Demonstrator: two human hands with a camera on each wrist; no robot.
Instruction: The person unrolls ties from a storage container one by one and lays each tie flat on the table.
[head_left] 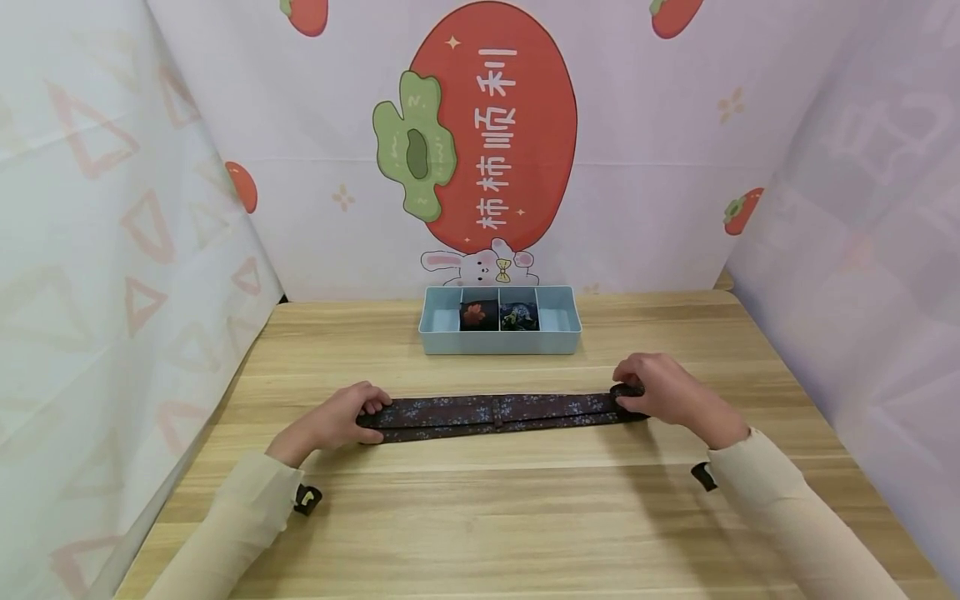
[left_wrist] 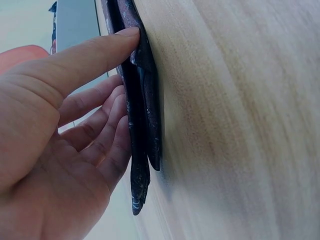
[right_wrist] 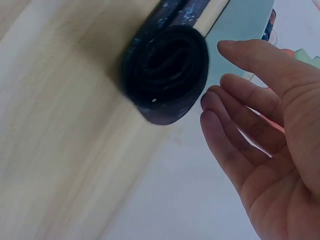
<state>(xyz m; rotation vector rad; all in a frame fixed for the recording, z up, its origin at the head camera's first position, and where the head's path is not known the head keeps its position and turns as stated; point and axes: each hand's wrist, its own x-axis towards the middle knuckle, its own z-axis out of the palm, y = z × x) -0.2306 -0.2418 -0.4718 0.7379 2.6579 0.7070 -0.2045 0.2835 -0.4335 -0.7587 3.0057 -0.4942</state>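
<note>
Nearer the person than the blue tray (head_left: pixel 498 343), and running past both its ends, one dark floral necktie (head_left: pixel 450 412) lies crosswise, its flat end at the left hand (head_left: pixel 345 417) and its coiled end (right_wrist: pixel 167 70) at the right hand (head_left: pixel 663 392). Left of the tray and on its near side, the left hand has the flat end between thumb and fingers, lightly pinching it. Right of the tray, the right hand stands just beside the coil, fingers loosely curved and thumb apart, with a narrow gap showing in the right wrist view. The tie has one narrow loop (head_left: pixel 497 414) across it, in front of the tray's middle. The single tray has four compartments; its two middle ones hold two rolled ties, one with a red motif (head_left: pixel 478 315), the other bluish (head_left: pixel 519 315). The back edge of the wooden table (head_left: pixel 480 517) runs close behind the tray, its side edges well out to left and right; a strip of wood separates tray from tie, and a much broader stretch reaches towards the person.
</note>
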